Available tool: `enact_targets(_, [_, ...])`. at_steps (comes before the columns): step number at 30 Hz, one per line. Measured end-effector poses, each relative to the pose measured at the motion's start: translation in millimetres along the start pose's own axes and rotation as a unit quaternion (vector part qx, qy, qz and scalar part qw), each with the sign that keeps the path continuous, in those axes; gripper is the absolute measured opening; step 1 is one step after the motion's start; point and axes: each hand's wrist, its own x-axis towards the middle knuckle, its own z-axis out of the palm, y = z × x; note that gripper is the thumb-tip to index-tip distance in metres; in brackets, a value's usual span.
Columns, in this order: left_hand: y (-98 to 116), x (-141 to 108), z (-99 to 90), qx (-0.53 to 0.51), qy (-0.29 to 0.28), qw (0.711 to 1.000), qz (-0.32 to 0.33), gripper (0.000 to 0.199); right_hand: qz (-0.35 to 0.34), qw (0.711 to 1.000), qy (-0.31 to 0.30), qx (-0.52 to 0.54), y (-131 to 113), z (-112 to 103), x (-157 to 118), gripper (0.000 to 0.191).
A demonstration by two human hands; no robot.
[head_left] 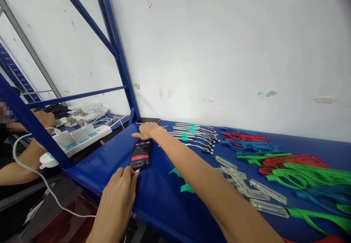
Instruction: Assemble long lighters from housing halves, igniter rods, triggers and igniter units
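Observation:
A black phone (141, 152) lies on the blue table (109, 155), its lit screen showing a timer. At the phone's near end my left hand (120, 188) pinches a white cable plug with thumb and forefinger. My right hand (148, 130) reaches across to the phone's far end and rests over its top edge. The thumb of that hand points left, while the other fingers are curled and mostly hidden. Whether they hold anything does not show.
Wired metal rods (189, 131) with green clips lie behind my right forearm. Clear plastic pieces (249, 188) and red, blue and green plastic frames (301, 173) cover the right side. Left of the blue rack post (46, 140) are a power strip (87, 140) and another person's arm (23, 162).

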Motion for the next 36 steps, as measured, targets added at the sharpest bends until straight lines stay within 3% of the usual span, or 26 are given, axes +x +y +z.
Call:
enact_targets(18, [18, 0, -16.5, 0.092, -0.051, 0.994, -0.038, 0.028, 0.003, 0.999, 0.009, -0.048, -2, 0, -7, 0.041])
enact_targets(24, [27, -4, -19.7, 0.152, -0.045, 0.986, -0.05, 0.026, 0.006, 0.998, 0.006, -0.055, -6, 0, -7, 0.042])
enact_targets(33, [17, -9, -18.3, 0.155, -0.05, 0.986, -0.025, 0.039, 0.007, 0.998, 0.011, -0.057, -6, 0, -3, 0.041])
enact_targets(36, [21, -7, -17.2, 0.161, -0.037, 0.985, -0.039, 0.029, 0.003, 0.999, 0.012, -0.053, -4, 0, -4, 0.041])
